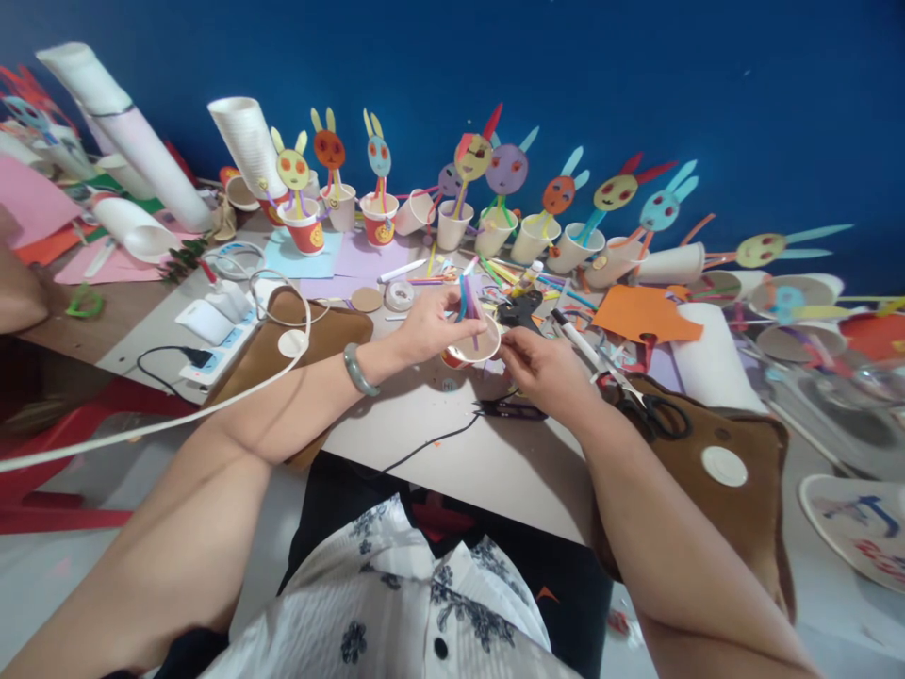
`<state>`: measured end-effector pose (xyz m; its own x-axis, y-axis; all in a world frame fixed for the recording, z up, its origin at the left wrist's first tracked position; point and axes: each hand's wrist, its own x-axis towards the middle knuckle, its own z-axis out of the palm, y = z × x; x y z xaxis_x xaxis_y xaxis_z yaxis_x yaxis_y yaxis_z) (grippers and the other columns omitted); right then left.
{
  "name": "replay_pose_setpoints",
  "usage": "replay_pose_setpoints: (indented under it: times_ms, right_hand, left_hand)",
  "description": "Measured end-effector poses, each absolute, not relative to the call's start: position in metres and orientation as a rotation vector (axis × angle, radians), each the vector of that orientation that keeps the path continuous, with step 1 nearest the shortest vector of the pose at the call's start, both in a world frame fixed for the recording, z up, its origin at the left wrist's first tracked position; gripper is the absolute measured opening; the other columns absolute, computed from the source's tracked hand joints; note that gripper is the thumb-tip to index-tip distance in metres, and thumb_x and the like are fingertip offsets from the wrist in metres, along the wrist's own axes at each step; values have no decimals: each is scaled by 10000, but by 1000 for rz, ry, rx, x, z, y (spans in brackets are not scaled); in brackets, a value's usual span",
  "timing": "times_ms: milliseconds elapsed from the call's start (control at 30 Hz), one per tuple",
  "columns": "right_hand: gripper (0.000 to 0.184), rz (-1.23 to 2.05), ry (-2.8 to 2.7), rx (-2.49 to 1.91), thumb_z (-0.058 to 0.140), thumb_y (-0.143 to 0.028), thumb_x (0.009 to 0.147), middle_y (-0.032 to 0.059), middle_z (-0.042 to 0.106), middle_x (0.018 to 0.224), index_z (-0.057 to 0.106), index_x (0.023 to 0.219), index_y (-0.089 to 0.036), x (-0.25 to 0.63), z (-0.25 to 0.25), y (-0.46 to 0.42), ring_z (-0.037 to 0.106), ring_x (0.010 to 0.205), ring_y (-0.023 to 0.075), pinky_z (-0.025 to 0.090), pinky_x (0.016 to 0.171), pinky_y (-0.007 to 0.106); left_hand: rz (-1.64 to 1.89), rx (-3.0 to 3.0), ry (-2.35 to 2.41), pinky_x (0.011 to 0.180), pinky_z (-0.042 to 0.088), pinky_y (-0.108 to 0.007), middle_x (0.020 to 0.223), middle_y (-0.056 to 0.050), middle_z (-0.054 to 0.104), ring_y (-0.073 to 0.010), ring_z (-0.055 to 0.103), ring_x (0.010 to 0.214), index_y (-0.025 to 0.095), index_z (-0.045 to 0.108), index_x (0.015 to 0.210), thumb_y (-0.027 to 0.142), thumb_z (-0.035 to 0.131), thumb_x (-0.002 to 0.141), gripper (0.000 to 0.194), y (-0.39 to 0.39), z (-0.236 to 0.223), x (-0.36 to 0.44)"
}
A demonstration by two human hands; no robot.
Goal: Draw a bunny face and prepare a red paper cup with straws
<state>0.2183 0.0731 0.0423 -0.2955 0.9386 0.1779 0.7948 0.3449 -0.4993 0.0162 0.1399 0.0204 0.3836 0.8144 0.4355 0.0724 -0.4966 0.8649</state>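
Observation:
In front of me a red-and-white paper cup (482, 345) is tipped with its mouth facing me. My left hand (433, 325), with a green bangle on its wrist, is closed at the cup's far left side. Purple and blue pipe cleaners (468, 300) stand up from the cup between its thumb and fingers. My right hand (541, 368) is pinched against the cup's right rim; whether something small is between its fingertips I cannot make out. Just behind the hands lies a black glue gun (521, 309).
Rabbit-faced paper cups (498, 231) line the blue wall. Scissors (647, 401) and a brown cushion (749, 500) lie right. A white cable (176, 424) crosses my left arm near a power strip (224, 344). Another person's arm (18, 283) shows far left.

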Motion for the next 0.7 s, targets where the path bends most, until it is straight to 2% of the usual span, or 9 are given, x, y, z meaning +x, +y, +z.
replay_pose_setpoints:
  times_ms: [267,533,700]
  right_hand:
    - [220,441,-2207,-1453,519,-311,925,34,672,616,689,842,-198,219,45,72,550,546,158,377,588,279]
    - [200,380,-2164,-1396,543,-280,891,27,659,600,710,821,-195,217,41,73,521,527,146,390,571,270]
    - [200,424,-2141,-1393,557,-281,882,30,671,605,731,842,-191,217,42,73,542,535,148,398,573,267]
  left_hand:
    - [1176,1937,830,808,549,-310,849,-26,731,-162,679,823,168,645,805,235,731,811,110,138,22,16]
    - [1160,1901,895,752,529,-285,850,-23,734,-150,663,804,165,656,851,335,773,796,214,137,21,16]
    - [1130,1858,864,776,534,-289,870,-35,742,-156,670,828,158,672,852,314,785,784,205,136,24,15]
